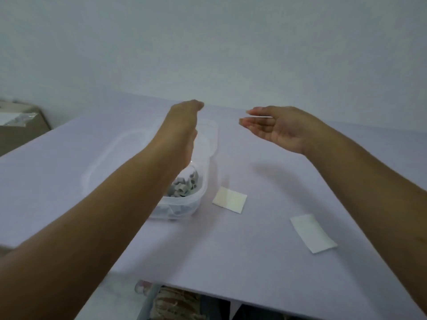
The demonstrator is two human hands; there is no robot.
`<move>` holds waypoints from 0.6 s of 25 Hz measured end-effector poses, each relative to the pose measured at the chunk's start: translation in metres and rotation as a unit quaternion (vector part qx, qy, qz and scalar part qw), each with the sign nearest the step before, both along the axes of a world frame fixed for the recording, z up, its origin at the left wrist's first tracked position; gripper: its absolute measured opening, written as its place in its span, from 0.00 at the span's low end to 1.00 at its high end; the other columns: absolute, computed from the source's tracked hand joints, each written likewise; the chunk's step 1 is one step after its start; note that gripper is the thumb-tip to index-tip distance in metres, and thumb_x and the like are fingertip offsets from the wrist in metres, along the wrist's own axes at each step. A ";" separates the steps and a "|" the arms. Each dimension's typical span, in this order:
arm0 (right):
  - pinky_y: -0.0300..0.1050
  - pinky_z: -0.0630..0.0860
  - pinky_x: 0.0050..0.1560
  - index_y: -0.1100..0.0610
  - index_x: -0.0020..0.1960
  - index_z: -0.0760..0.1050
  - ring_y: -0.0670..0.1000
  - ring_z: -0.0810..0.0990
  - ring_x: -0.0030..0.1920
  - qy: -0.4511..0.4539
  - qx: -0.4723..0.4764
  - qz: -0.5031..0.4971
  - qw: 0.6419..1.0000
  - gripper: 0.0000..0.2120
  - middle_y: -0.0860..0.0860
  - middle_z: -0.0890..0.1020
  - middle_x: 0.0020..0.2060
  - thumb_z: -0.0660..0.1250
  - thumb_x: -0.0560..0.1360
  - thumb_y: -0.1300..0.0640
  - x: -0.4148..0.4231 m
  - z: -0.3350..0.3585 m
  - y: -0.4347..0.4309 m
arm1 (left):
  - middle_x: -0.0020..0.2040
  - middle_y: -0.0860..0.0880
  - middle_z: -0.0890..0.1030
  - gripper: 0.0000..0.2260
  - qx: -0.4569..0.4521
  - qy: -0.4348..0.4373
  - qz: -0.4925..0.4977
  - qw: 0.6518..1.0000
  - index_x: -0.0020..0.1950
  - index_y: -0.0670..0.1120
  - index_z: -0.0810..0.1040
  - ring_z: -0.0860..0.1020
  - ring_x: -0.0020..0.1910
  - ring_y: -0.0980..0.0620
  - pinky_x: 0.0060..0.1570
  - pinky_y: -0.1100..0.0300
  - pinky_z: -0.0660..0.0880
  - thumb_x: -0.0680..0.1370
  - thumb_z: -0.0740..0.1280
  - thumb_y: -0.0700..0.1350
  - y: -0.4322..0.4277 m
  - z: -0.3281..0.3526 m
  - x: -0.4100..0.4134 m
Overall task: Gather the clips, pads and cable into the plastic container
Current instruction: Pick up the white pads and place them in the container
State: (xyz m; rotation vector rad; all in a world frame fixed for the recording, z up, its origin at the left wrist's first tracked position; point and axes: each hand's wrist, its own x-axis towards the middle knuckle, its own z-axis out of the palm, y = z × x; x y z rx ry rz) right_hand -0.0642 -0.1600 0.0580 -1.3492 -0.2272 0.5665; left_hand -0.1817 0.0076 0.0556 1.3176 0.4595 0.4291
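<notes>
Both hands hovering mid-frame: left hand (184, 121) over the plastic container (203, 144), fingers hidden, can't tell its grip; right hand (275, 125) lying palm-up, fingers loose, a thin white sliver at the fingertips, too blurred to identify. Grey clips (183, 187) sitting inside the container. Two pads (230, 199) (313, 233) lying on the table (254, 262), lower right of the container
</notes>
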 end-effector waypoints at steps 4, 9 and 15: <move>0.41 0.79 0.53 0.69 0.58 0.76 0.53 0.85 0.46 -0.101 -0.207 -0.011 0.973 0.12 0.62 0.83 0.48 0.66 0.76 0.66 -0.010 -0.026 -0.071 | 0.66 0.47 0.72 0.20 0.488 0.064 -0.214 0.844 0.69 0.46 0.71 0.75 0.61 0.50 0.58 0.62 0.71 0.78 0.67 0.48 -0.045 -0.032 0.008; 0.38 0.76 0.44 0.54 0.57 0.77 0.47 0.80 0.44 -0.193 -0.489 0.123 0.842 0.19 0.52 0.82 0.48 0.76 0.68 0.53 -0.034 -0.068 -0.132 | 0.67 0.44 0.68 0.29 0.708 0.287 -0.340 0.548 0.71 0.44 0.68 0.71 0.66 0.44 0.61 0.53 0.71 0.73 0.73 0.49 -0.061 -0.069 0.017; 0.44 0.74 0.56 0.42 0.56 0.71 0.47 0.74 0.49 -0.251 -0.551 0.209 0.768 0.24 0.46 0.71 0.53 0.78 0.64 0.46 -0.047 -0.096 -0.152 | 0.67 0.43 0.69 0.31 0.736 0.346 -0.339 0.474 0.70 0.42 0.68 0.74 0.59 0.47 0.56 0.56 0.72 0.72 0.73 0.53 -0.066 -0.061 0.021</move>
